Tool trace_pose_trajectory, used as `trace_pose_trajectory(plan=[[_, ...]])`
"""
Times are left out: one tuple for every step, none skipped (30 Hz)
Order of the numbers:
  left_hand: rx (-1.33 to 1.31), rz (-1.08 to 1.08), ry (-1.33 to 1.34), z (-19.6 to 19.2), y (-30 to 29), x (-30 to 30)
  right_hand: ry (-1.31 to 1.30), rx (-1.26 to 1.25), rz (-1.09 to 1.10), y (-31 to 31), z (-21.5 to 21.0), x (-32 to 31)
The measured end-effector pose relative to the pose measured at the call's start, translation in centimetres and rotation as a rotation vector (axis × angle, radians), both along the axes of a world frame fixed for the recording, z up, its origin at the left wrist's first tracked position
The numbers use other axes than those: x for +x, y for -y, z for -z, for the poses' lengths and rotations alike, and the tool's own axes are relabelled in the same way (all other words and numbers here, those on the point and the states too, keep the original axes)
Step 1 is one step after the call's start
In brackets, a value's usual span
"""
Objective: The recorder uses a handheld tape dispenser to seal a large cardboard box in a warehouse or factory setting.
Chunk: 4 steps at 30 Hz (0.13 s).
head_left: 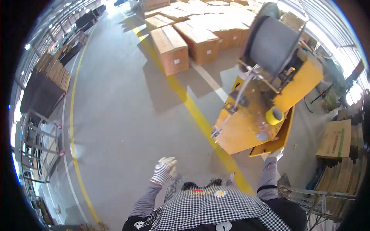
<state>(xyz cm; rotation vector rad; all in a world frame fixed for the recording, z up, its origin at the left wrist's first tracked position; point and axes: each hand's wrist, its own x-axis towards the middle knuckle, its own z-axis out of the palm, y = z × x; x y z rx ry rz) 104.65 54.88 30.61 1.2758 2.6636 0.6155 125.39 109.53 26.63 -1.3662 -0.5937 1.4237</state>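
My left hand (165,169), in a white glove with a striped cuff, hangs over the floor with its fingers curled and nothing visible in them. At the near edge of a yellow machine (241,133), my right hand (276,154) is closed at the rim of a yellow panel (271,146) that stands out from its side. Part of that hand's fingers is hidden. A roll of yellow tape (274,115) rests on the machine's top. Behind it a large reel of dark grey strapping (273,44) is mounted upright, with a metal arm (243,90) in front.
Several cardboard cartons (169,50) stand ahead beyond a yellow floor line (189,104). On the left is a metal trolley (40,146), with stacked cardboard (50,77) farther on. Flat cardboard (339,177) and a carton (335,138) lie at the right, near a metal rack (320,200).
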Motion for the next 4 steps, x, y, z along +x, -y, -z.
trace_pose_trajectory(plan=[[-0.039,-0.111,0.033,1.3,3.3,-0.9,0.002,0.004,-0.027,-2.5,2.4,1.3],[-0.041,-0.102,0.044,3.2,6.3,-1.5,0.006,0.001,-0.06,-5.1,5.2,2.5],[0.12,-0.332,0.15,5.9,9.0,-1.5,0.022,-0.002,-0.099,-7.5,8.0,3.3],[0.259,-0.578,0.243,7.5,11.5,-1.5,0.034,-0.023,-0.107,-6.3,9.3,1.9]])
